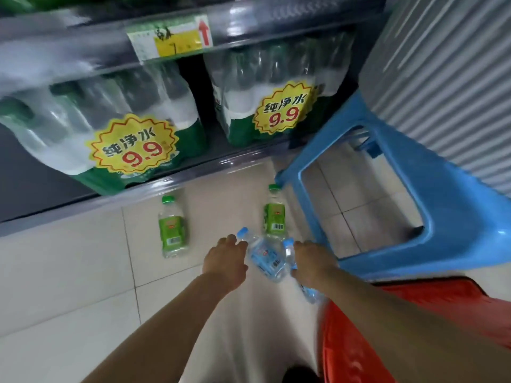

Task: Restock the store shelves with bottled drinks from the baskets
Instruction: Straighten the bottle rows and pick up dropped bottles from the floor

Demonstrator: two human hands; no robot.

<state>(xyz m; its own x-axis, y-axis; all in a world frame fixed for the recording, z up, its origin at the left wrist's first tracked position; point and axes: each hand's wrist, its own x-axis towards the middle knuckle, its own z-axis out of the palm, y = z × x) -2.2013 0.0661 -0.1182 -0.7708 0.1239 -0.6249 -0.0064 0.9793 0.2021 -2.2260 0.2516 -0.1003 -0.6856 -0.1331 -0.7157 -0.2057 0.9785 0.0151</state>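
A clear plastic bottle with a blue cap and blue label (266, 256) lies slanted between the two hands, cap toward the shelf. The left hand (225, 259) is just beside its neck, fingertips (240, 244) bent down against the shoulder. Whether they close on it cannot be told. The right hand (312, 261) grips a second blue-capped clear bottle (288, 248), fingers curled round its middle, so that the cap shows ahead of the knuckles and the base behind the wrist. Both forearms reach forward and down, backs of the hands up.

Two green-labelled clear bottles with green caps, one to the left (172, 228) and one ahead (273, 215), lie on the pale tiled floor (69, 272). A red plastic basket (356, 344) sits under the right forearm, beside a blue plastic stool (442, 217). The dark bottom shelf (193, 172) holds shrink-wrapped packs of water (132, 111).
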